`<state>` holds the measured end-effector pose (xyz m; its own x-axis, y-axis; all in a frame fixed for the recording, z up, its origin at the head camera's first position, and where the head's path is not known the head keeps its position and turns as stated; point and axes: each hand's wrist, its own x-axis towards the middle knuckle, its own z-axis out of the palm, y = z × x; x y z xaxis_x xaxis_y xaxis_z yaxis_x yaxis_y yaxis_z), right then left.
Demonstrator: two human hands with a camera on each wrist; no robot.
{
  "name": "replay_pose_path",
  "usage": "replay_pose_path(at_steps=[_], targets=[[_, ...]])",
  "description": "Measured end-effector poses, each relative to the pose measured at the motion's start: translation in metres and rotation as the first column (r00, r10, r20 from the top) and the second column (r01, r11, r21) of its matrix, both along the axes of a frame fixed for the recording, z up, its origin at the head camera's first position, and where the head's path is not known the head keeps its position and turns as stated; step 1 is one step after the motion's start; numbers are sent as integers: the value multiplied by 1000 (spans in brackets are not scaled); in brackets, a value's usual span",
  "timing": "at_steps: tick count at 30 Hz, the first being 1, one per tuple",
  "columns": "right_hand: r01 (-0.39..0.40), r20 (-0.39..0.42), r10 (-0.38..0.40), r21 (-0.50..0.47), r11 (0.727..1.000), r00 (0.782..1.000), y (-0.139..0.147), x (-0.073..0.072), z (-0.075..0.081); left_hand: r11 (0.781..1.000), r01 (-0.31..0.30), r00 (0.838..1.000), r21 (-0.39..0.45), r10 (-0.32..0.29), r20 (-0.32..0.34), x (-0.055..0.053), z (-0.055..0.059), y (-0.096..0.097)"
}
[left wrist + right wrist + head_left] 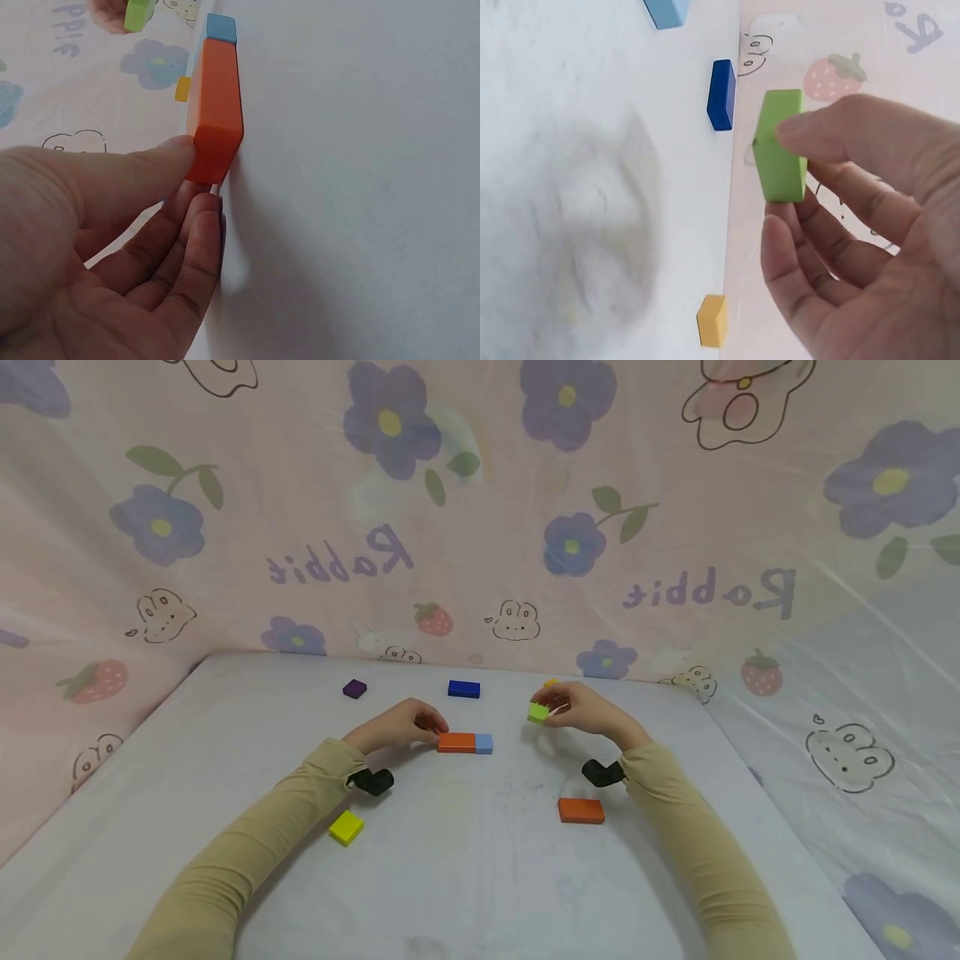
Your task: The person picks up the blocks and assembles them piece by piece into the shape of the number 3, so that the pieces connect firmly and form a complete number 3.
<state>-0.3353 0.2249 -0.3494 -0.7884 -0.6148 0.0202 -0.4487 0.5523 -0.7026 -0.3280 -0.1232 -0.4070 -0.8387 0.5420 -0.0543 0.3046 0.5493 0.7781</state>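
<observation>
- While the left hand [397, 724] pinches the left end of an orange block [456, 743], the right hand [585, 707] holds a green block [537, 713] off the tabletop [450, 885].
- Left fingers: clamped on the orange block, thumb against one side near the end (index tip hidden behind the block in the left wrist view).
- Orange block: lies on the tabletop, right end touching a light blue block [483, 744]; the two form one straight row.
- Right fingers: clamped on the green block, thumb laid on one face, the others curled behind and below it.
- Green block: in the air, right of the row and slightly farther from the person.
- Far part of tabletop, left to right: purple block [355, 689], set at an angle; dark blue block [464, 689]; amber block [712, 321], mostly covered by the right hand in the head view.
- Near part: yellow block [346, 827] just beside the left sleeve [262, 843]; second red-orange block [581, 811] left of the right sleeve [705, 852], well apart from the row.
- Backdrop [480, 552]: pale pink sheet printed with purple flowers, strawberries, rabbits and the word "Rabbit", mirrored.
</observation>
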Motion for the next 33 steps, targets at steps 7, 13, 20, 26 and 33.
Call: replay_pose_path(at_steps=[7,13,20,26,33], targets=[[-15,-5,15,22,1000,1000,-20,-7,-3,1000,6,1000,-15,-7,-27,2,1,0],[-40,4,40,17,999,999,-36,-9,-7,1000,0,1000,-15,0,-21,3,2,-1],[-55,22,55,24,998,998,-51,-11,-10,1000,-7,1000,-5,7,-4,3,1,0],[-64,3,64,53,997,998,-59,-14,-14,1000,-13,1000,-7,13,-5,4,2,0],[-47,19,46,84,995,999,-68,-15,-20,999,-19,1000,-26,19,-5,3,2,2]])
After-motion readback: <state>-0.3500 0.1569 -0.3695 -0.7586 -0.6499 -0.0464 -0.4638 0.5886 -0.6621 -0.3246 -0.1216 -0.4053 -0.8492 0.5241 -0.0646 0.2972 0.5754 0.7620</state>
